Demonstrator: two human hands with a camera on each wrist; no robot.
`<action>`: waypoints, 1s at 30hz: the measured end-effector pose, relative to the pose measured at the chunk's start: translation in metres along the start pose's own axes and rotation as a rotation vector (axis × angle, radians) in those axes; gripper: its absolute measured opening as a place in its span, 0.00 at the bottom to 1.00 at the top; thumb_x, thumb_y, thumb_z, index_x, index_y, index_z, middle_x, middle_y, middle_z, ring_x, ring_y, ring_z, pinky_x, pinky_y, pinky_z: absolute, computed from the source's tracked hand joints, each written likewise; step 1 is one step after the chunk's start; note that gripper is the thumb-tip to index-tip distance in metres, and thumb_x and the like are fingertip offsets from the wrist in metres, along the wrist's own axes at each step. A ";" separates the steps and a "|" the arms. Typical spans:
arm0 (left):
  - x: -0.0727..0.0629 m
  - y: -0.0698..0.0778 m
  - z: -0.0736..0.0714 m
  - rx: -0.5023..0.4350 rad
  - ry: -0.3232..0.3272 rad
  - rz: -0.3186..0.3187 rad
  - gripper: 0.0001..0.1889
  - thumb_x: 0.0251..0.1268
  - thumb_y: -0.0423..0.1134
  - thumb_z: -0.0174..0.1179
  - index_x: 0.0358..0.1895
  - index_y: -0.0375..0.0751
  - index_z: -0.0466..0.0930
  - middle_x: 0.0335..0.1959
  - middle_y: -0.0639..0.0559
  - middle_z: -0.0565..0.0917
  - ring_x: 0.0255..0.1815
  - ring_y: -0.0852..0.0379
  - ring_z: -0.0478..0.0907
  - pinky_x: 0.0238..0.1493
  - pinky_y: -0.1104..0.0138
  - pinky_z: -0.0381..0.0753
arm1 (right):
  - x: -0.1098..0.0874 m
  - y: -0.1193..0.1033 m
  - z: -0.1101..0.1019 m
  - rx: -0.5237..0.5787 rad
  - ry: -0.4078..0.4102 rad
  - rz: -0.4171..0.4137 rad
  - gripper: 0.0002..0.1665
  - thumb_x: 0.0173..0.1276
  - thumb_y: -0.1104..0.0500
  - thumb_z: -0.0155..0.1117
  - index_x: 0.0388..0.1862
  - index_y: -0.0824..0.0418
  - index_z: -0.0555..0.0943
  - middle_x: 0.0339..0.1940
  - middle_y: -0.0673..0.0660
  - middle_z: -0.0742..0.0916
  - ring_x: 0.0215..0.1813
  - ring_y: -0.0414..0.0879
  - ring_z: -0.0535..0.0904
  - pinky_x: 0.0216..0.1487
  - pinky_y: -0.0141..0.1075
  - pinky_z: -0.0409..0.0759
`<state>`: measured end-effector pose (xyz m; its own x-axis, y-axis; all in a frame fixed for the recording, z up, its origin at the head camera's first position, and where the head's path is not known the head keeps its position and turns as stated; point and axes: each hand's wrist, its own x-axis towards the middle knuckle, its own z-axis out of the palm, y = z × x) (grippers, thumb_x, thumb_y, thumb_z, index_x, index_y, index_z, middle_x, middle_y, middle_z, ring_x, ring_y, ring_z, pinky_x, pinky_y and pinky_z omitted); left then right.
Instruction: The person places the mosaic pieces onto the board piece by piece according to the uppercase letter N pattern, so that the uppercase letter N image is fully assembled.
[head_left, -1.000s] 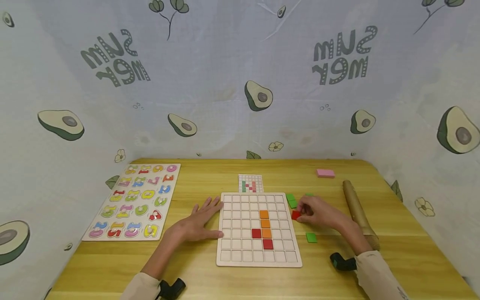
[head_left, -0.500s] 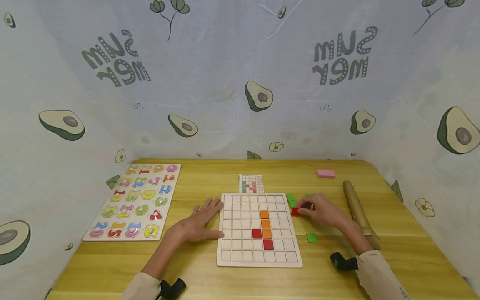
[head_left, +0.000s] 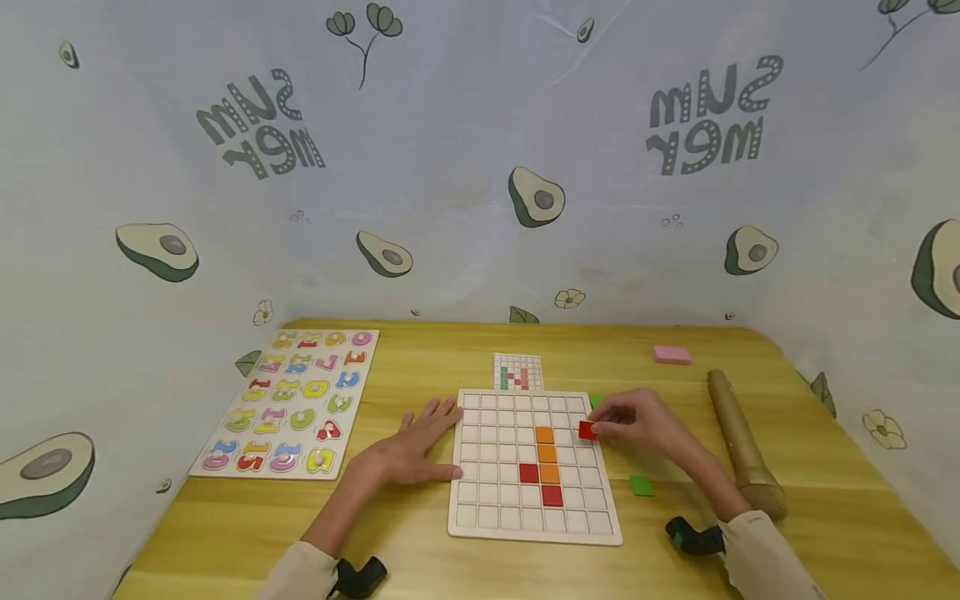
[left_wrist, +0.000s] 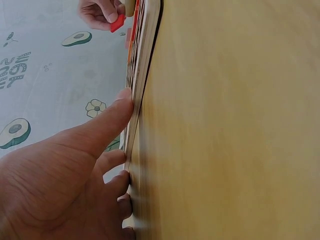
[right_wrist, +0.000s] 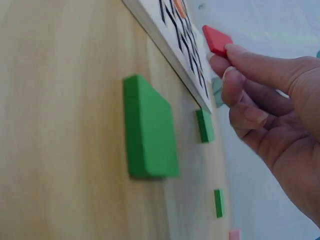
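A square red tile (right_wrist: 217, 40) is pinched between the thumb and fingers of my right hand (head_left: 645, 425), raised over the right edge of a white grid board (head_left: 487, 517). On the board sit orange tiles (head_left: 547, 454) in a column, with a red tile (head_left: 528, 473) to their left and another red tile (head_left: 552, 496) below them. My left hand (head_left: 408, 450) lies with fingers spread, its thumb and fingertips at the board's left edge. Green tiles (right_wrist: 155, 132) lie on the table right of the board, some partly hidden behind my right hand in the head view.
A card (head_left: 517, 371) with a coloured grid pattern lies behind the board. At the left is a number puzzle board (head_left: 285, 408). A pink block (head_left: 672, 355) sits at the back right, and a brown wooden stick (head_left: 742, 442) lies beyond my right hand.
My right hand has lifted the red tile off the table and carried it left over the board's right edge. The left hand keeps its place at the board. The head view has turned slightly left.
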<state>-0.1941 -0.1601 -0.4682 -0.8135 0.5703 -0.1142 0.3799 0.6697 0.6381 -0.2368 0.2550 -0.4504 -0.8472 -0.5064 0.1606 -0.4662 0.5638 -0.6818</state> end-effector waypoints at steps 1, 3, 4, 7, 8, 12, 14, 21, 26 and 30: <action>0.001 0.000 0.000 0.006 -0.002 0.000 0.49 0.77 0.58 0.66 0.89 0.42 0.51 0.91 0.43 0.44 0.91 0.39 0.34 0.86 0.37 0.31 | 0.000 -0.001 0.002 0.006 -0.001 -0.013 0.02 0.71 0.64 0.77 0.41 0.61 0.93 0.36 0.50 0.93 0.35 0.35 0.81 0.37 0.29 0.83; 0.003 0.000 0.000 0.010 -0.002 -0.010 0.49 0.77 0.57 0.66 0.89 0.42 0.51 0.91 0.43 0.44 0.91 0.40 0.34 0.87 0.38 0.31 | 0.002 -0.002 0.006 0.022 -0.009 -0.048 0.02 0.71 0.63 0.77 0.40 0.61 0.93 0.37 0.50 0.93 0.34 0.34 0.81 0.36 0.28 0.83; 0.003 0.000 0.000 0.010 -0.001 -0.014 0.49 0.77 0.57 0.66 0.89 0.43 0.51 0.91 0.43 0.44 0.91 0.40 0.34 0.87 0.38 0.31 | 0.004 -0.003 0.009 0.031 -0.017 -0.066 0.02 0.71 0.63 0.77 0.39 0.60 0.94 0.37 0.50 0.93 0.35 0.34 0.80 0.36 0.28 0.82; 0.002 0.004 -0.003 -0.010 -0.008 -0.034 0.50 0.74 0.57 0.68 0.89 0.43 0.51 0.91 0.43 0.44 0.91 0.40 0.33 0.86 0.37 0.30 | 0.009 -0.007 0.017 0.063 -0.049 -0.107 0.01 0.71 0.64 0.77 0.39 0.61 0.94 0.37 0.50 0.93 0.34 0.34 0.80 0.36 0.28 0.82; 0.002 0.003 -0.004 -0.011 -0.008 -0.034 0.51 0.74 0.58 0.68 0.89 0.43 0.51 0.91 0.44 0.44 0.91 0.40 0.33 0.86 0.37 0.29 | 0.010 -0.008 0.019 0.070 -0.059 -0.113 0.02 0.71 0.65 0.77 0.39 0.60 0.94 0.37 0.50 0.93 0.35 0.34 0.80 0.36 0.28 0.82; 0.001 0.000 -0.003 -0.019 0.001 -0.020 0.51 0.73 0.61 0.68 0.89 0.44 0.51 0.91 0.44 0.44 0.91 0.39 0.33 0.85 0.35 0.29 | 0.018 -0.017 0.028 0.090 -0.096 -0.124 0.03 0.71 0.66 0.76 0.39 0.60 0.94 0.38 0.51 0.93 0.36 0.35 0.81 0.38 0.28 0.83; 0.000 0.000 -0.003 -0.018 0.007 -0.016 0.51 0.73 0.60 0.68 0.89 0.44 0.52 0.91 0.43 0.44 0.91 0.39 0.33 0.85 0.35 0.30 | 0.022 -0.021 0.032 0.101 -0.112 -0.121 0.03 0.71 0.66 0.76 0.40 0.61 0.94 0.38 0.52 0.94 0.36 0.35 0.80 0.39 0.28 0.82; -0.001 0.006 -0.004 -0.017 -0.006 -0.037 0.50 0.73 0.56 0.70 0.89 0.41 0.53 0.91 0.42 0.45 0.91 0.38 0.35 0.86 0.36 0.31 | 0.034 -0.034 0.046 0.137 -0.174 -0.136 0.03 0.71 0.66 0.76 0.41 0.64 0.93 0.37 0.52 0.94 0.33 0.37 0.81 0.37 0.28 0.82; 0.000 0.003 -0.002 -0.011 -0.003 -0.023 0.50 0.74 0.58 0.68 0.89 0.43 0.52 0.91 0.43 0.44 0.91 0.38 0.34 0.86 0.35 0.31 | 0.041 -0.039 0.056 0.177 -0.200 -0.190 0.02 0.71 0.67 0.76 0.40 0.65 0.93 0.32 0.54 0.93 0.26 0.43 0.83 0.33 0.29 0.83; 0.001 0.005 -0.002 -0.013 -0.006 -0.020 0.51 0.74 0.57 0.69 0.89 0.42 0.52 0.91 0.42 0.44 0.91 0.39 0.34 0.86 0.36 0.30 | 0.044 -0.042 0.062 0.168 -0.193 -0.208 0.02 0.71 0.67 0.76 0.38 0.62 0.93 0.31 0.53 0.92 0.26 0.41 0.81 0.31 0.28 0.80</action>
<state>-0.1940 -0.1571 -0.4635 -0.8184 0.5594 -0.1317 0.3577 0.6751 0.6452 -0.2390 0.1683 -0.4585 -0.6669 -0.7226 0.1819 -0.5623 0.3278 -0.7592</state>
